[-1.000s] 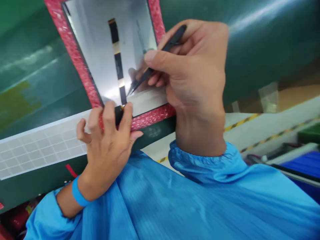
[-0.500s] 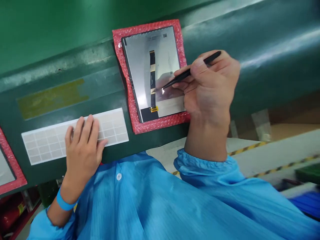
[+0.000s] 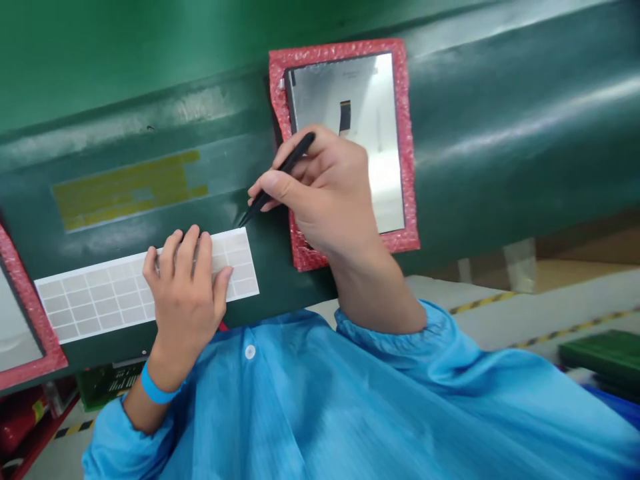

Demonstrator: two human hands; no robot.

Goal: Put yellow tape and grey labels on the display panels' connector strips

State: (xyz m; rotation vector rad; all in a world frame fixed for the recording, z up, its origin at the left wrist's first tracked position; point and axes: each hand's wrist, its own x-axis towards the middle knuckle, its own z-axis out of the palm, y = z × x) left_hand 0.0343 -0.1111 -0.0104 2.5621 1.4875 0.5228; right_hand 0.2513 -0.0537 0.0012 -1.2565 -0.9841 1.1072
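My left hand (image 3: 186, 297) lies spread, fingers flat, across a white sheet of grey rectangular stickers (image 3: 105, 297) on the bench. Pinched in my right hand (image 3: 337, 200) is a pair of black tweezers (image 3: 281, 175). Their tips point down at the sheet's upper right corner; whether they touch it I cannot tell. Behind my right hand, a silvery display panel (image 3: 387, 167) rests on red bubble wrap (image 3: 413, 187). The top of its black flex cable (image 3: 345, 115) shows, while my hand hides the rest.
A clear sheet with yellow strips (image 3: 125, 193) lies beyond the stickers. At the left edge is another panel (image 3: 15, 327) on red bubble wrap (image 3: 31, 307). The green bench mat (image 3: 500, 133) ends close to my body. A green crate (image 3: 605, 360) stands low at the right.
My right hand has moved the tweezers left, from over the panel to the sticker sheet's corner. A bright speck near the tips earlier is no longer visible. The view has shifted slightly.
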